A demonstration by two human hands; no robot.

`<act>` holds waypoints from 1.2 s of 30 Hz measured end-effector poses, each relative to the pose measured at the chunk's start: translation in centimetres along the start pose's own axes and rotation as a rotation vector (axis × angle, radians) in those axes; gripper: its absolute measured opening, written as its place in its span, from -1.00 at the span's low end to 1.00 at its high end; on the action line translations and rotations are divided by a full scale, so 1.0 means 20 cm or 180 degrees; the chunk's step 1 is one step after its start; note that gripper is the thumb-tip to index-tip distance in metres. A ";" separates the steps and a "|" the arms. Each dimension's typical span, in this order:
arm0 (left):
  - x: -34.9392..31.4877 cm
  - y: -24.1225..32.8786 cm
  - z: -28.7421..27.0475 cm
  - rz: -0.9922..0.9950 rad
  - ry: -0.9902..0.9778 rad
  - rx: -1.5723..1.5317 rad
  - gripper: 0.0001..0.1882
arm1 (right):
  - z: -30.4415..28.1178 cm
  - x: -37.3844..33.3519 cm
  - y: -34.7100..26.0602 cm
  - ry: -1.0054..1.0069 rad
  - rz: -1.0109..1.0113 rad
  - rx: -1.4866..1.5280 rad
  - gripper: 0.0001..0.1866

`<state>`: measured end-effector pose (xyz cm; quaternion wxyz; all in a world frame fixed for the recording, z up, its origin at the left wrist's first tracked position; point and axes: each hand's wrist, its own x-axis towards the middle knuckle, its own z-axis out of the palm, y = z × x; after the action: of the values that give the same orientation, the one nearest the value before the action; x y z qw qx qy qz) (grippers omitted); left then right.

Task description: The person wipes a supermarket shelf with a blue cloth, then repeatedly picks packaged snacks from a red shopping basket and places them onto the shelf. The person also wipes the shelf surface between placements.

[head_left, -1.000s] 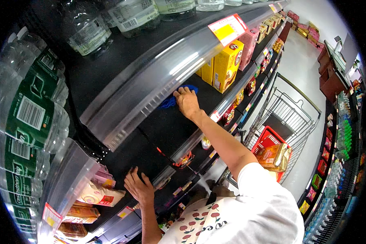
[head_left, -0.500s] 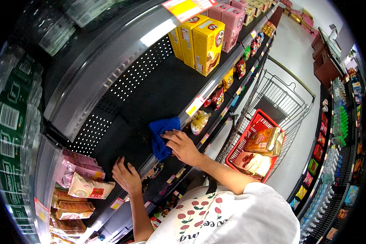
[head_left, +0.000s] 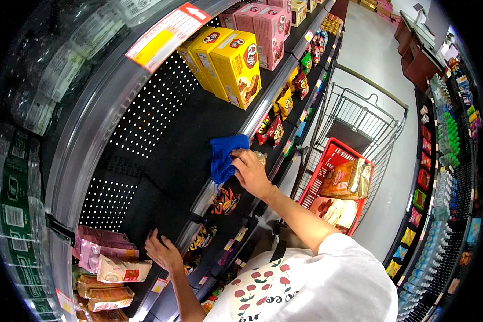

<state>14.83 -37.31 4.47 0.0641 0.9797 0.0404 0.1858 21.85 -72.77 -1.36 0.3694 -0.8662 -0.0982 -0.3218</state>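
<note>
Shelf (head_left: 180, 134), right fingers (head_left: 242, 155) bent onto cloth (head_left: 223, 152)

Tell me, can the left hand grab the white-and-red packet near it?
Probably yes. The left hand looks empty and is close beside the white-and-red packet, and I see nothing standing between them.
</note>
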 end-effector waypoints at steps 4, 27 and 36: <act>0.00 0.01 0.00 -0.0001 -0.0007 0.0063 -0.66 | -0.04 0.03 0.12 0.0209 0.0139 -0.0154 -0.60; -0.01 -0.06 0.08 0.0050 0.0171 0.0364 -0.64 | -0.33 0.31 0.73 0.0954 0.0750 -0.0518 -0.63; -0.01 -0.04 0.08 -0.0032 0.0080 0.0474 -0.58 | -0.46 0.49 1.11 0.1103 0.0887 -0.0739 -0.62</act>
<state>15.24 -36.61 2.90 -0.0085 0.9791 0.0599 0.1942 33.99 -95.65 -3.19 0.3197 -0.8398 0.1247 -0.4206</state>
